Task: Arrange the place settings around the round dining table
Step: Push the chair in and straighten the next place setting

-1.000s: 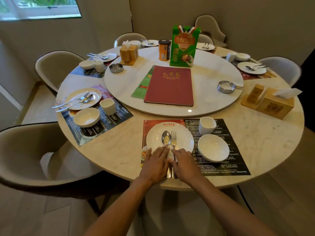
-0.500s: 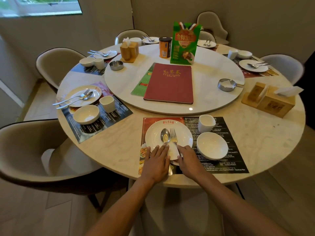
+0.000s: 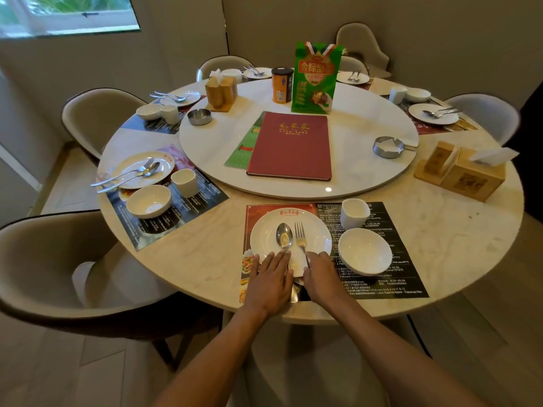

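Left hand (image 3: 271,279) flat, fingers straight, resting on plate (image 3: 264,233) rim at 6 o'clock beside spoon (image 3: 284,235) handle. Right hand (image 3: 322,274) fingers on fork (image 3: 300,239) handle; pinching or just pressing, cannot tell. Plate on placemat (image 3: 390,230) at desk (image 3: 205,259) 6 o'clock edge; bowl (image 3: 365,251) and cup (image 3: 354,214) at its 3 o'clock. Cutlery: light, stiff, slippery steel, likely slides on glazed plate; take by handles. Plate: fragile ceramic; hold by rim.

There is one view, from a camera on the person's head. It looks forward and down, from close above the left hand (image 3: 271,282) and right hand (image 3: 321,274). The round table (image 3: 205,268) spreads out past them.
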Tool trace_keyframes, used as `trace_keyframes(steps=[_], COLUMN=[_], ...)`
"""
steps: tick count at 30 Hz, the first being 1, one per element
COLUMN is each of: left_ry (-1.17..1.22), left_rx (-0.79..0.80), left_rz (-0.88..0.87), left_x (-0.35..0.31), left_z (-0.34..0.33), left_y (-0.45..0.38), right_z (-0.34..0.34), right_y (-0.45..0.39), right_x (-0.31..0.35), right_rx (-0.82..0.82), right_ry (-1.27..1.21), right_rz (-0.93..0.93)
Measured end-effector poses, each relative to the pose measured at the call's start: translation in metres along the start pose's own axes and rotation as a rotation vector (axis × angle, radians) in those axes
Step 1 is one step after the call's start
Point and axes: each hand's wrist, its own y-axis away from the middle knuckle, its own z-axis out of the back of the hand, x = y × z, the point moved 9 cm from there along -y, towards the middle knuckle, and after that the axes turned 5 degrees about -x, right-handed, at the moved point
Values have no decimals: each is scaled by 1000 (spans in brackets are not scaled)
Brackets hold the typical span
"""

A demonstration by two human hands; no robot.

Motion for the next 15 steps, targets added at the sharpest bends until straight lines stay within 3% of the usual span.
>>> trace_keyframes(steps=[9,15], left_ry=[59,184], left_rx=[23,-108], left_rz=[-9,-54], left_x=[-1,-11], left_z=[7,31], left_y=[0,14], right_z=[6,44], right_y=[6,29], right_x=[-2,-21], right_rx=[-4,-60], right_ry=[-11,-101], right_rz=[18,77])
